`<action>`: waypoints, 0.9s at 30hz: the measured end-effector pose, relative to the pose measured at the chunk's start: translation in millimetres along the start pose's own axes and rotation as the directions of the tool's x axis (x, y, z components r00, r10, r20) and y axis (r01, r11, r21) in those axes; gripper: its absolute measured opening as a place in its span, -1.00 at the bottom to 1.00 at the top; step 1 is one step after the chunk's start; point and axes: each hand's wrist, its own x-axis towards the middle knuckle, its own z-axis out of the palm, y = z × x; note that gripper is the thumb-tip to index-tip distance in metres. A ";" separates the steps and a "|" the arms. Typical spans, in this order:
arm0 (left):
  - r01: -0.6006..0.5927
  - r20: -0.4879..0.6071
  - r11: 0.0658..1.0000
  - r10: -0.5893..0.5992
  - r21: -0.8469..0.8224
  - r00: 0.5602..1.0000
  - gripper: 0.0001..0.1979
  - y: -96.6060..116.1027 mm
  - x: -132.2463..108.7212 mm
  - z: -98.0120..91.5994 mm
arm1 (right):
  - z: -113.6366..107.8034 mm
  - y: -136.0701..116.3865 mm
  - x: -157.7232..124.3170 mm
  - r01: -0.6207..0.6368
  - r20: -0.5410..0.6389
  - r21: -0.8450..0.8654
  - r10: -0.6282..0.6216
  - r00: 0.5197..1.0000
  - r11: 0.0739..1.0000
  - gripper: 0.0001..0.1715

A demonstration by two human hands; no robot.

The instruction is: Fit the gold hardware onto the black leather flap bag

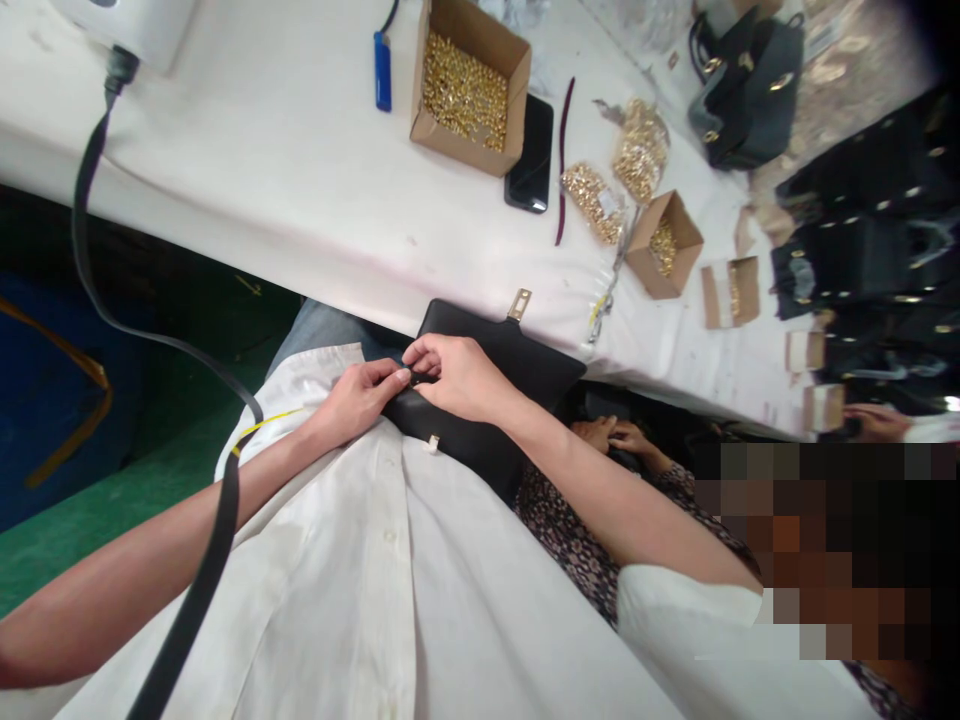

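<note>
In the head view, the black bag [532, 368] lies across the person's lap, against the bench [262, 185], its flap raised with a gold plate [519, 304] at the tip. The left hand [367, 398] pinches the bag's near-left part between thumb and fingers. The right hand [457, 378] curls inward just beside it, fingers bent; whether it pinches anything cannot be told. On the bench, a cardboard box [459, 155] of gold pieces stands against a black phone [536, 165], near a blue lighter [383, 75].
</note>
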 end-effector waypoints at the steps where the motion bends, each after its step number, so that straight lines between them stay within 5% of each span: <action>1: 0.002 -0.007 1.000 -0.002 -0.003 1.000 -0.54 0.0 0.4 0.9 | -1.2 0.5 -0.7 0.006 0.005 0.005 -0.006 1.000 1.000 -0.64; 27: -0.005 -0.070 1.000 0.004 -0.018 0.998 -0.56 3.2 3.6 9.9 | -15.1 0.7 6.5 -0.073 0.061 0.037 0.071 0.996 0.997 -0.68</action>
